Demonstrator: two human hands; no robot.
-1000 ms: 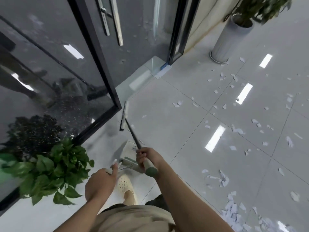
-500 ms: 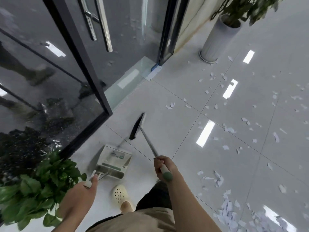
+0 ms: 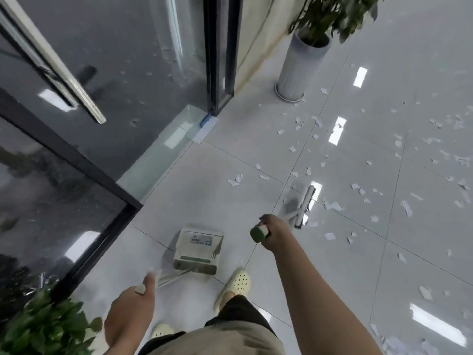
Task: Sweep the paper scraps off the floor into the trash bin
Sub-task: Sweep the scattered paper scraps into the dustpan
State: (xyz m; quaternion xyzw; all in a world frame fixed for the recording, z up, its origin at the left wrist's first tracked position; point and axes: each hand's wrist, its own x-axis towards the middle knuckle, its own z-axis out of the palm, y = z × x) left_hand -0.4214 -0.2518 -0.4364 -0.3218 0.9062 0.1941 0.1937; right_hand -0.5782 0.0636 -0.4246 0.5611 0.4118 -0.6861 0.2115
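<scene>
The right hand [image 3: 271,233] is wrapped around the green-capped end of a long pale broom handle [image 3: 258,233], whose narrow dark-bristled broom head [image 3: 305,206] rests on the glossy grey tiled floor [image 3: 243,155] at about one o'clock from the feet. The left hand [image 3: 135,311] holds the thin metal stem of a pale plastic dustpan [image 3: 198,248] with a green strip, thumb pressed along the stem; the pan sits on the tiles at twelve o'clock, just ahead of a cream perforated clog [image 3: 236,283]. The torn white paper scraps [image 3: 332,206] lie scattered from one to three o'clock, some just beside the bristles, many more well apart toward the far right; a trash bin is not in view. To do this stroke well, I judge the bristles should stay flat on the tile and draw the nearest scraps in short pulls toward the pan's open lip, herding light pieces rather than flicking them. Room is generous to the right and ahead. At nine to eleven o'clock a dark glass door [image 3: 115,73] with a black frame closes the space, a green leafy plant [image 3: 46,326] crowds seven o'clock, and a ribbed white planter [image 3: 299,67] stands at one o'clock far off, with scraps near its base.
</scene>
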